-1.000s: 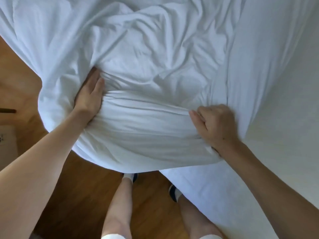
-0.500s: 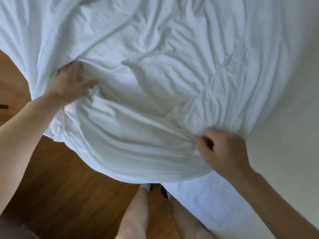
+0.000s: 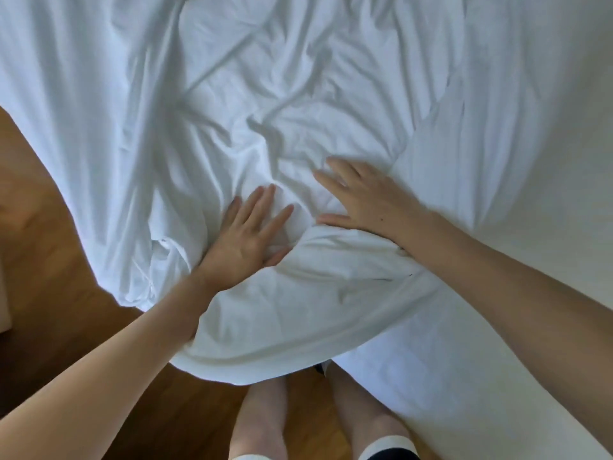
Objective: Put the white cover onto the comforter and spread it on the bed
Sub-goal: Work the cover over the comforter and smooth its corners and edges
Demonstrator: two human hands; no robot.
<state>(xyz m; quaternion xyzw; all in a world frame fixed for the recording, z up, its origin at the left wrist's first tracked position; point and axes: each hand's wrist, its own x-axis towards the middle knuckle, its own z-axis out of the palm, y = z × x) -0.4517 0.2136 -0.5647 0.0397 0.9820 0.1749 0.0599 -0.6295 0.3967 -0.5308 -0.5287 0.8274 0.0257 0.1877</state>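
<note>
The white cover (image 3: 265, 94) lies crumpled over the near corner of the bed (image 3: 530, 161), with the comforter hidden inside it. A puffy corner of the covered comforter (image 3: 298, 310) hangs over the bed's edge toward me. My left hand (image 3: 245, 240) lies flat on the cover with its fingers spread. Just to its right, my right hand (image 3: 361, 197) also presses flat on the fabric, fingers straight and pointing left. Neither hand holds any cloth.
Wooden floor (image 3: 49, 260) shows at the left and below the hanging corner. My legs and socked feet (image 3: 265, 419) stand against the bed's near edge. The smooth white sheet of the bed stretches off to the right.
Both hands have let go of the gathered fabric and come together at the middle, now lying flat on the cover. The view has shifted so more of the cover shows.
</note>
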